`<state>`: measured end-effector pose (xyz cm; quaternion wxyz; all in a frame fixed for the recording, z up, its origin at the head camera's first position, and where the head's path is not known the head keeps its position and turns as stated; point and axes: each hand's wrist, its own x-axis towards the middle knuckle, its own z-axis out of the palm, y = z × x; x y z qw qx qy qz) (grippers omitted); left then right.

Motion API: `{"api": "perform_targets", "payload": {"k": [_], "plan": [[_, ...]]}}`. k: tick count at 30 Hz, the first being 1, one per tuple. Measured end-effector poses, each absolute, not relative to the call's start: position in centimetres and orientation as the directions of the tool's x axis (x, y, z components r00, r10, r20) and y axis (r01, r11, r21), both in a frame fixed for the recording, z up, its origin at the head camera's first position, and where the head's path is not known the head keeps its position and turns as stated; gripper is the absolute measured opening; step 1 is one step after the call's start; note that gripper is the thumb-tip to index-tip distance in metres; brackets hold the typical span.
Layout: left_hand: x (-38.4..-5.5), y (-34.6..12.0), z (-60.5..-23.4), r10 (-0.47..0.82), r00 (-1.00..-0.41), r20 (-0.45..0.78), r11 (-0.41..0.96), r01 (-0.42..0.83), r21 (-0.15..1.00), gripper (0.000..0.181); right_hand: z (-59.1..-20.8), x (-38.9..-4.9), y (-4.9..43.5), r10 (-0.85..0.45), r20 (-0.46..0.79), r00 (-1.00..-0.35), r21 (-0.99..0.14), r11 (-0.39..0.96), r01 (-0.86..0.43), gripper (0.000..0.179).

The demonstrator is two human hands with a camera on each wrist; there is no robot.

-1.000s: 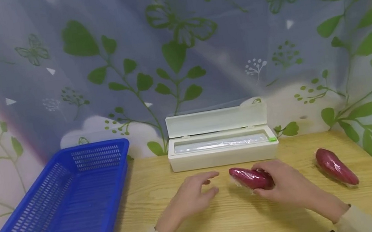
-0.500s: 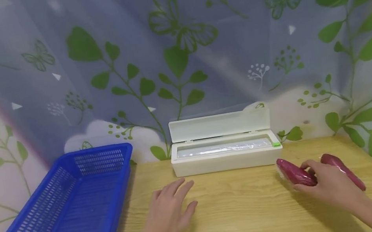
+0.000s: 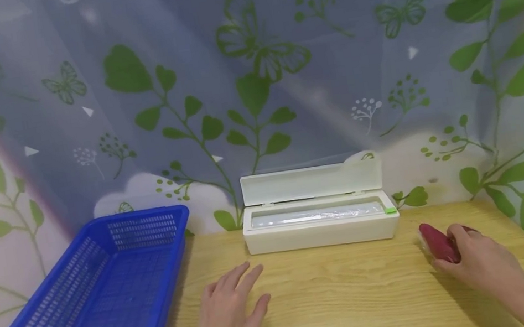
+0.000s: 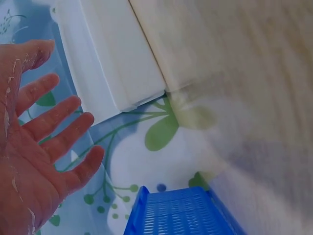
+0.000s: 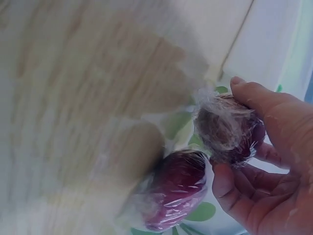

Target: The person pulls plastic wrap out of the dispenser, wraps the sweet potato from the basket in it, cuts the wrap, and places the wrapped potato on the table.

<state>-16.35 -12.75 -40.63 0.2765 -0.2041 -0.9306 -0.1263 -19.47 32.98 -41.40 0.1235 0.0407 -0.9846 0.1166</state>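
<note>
My right hand [image 3: 490, 265] grips a purple-red sweet potato [image 3: 438, 244] wrapped in clear film, between thumb and fingers at the right side of the table. In the right wrist view the wrapped end of this sweet potato [image 5: 227, 129] faces the camera, its film bunched up. Close beside it lies a second film-wrapped sweet potato [image 5: 178, 188], mostly covered by my right hand in the head view. Over the table's middle-left, my left hand [image 3: 228, 313] holds nothing, its fingers spread and relaxed. The left wrist view shows that palm and its loose fingers.
At the back stands a white box [image 3: 322, 236] with its lid raised and a roll of clear film [image 3: 317, 215] inside. A blue plastic basket [image 3: 162, 311] sits at the left. The wooden table [image 3: 341, 297] meets a patterned cloth [image 3: 322, 93] behind.
My right hand has carried the wrapped sweet potato rightward, beside the other one. My left hand has drawn back to the left. The view has tilted up slightly.
</note>
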Motion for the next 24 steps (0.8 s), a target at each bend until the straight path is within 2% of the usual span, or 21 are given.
{"api": "perform_targets", "payload": {"k": [6, 16, 24], "plan": [[-16.3, -12.6, -40.6, 0.313, -0.784, 0.536, 0.879, 0.452, 0.149, 0.044, -41.4, -19.8, 33.1, -0.06, 0.223, -0.973, -0.176, 0.979, -0.101, 0.051], [-16.4, -12.8, -40.7, 0.313, -0.772, 0.553, 0.881, 0.454, 0.135, 0.043, -41.7, -20.2, 32.9, -0.077, 0.291, -0.954, -0.156, 0.98, -0.126, 0.052], [-16.5, -12.6, -40.8, 0.31, -0.77, 0.558, 0.879, 0.455, 0.14, 0.045, -40.8, -19.0, 32.6, -0.046, 0.337, -0.941, -0.083, 0.994, -0.078, 0.062]]}}
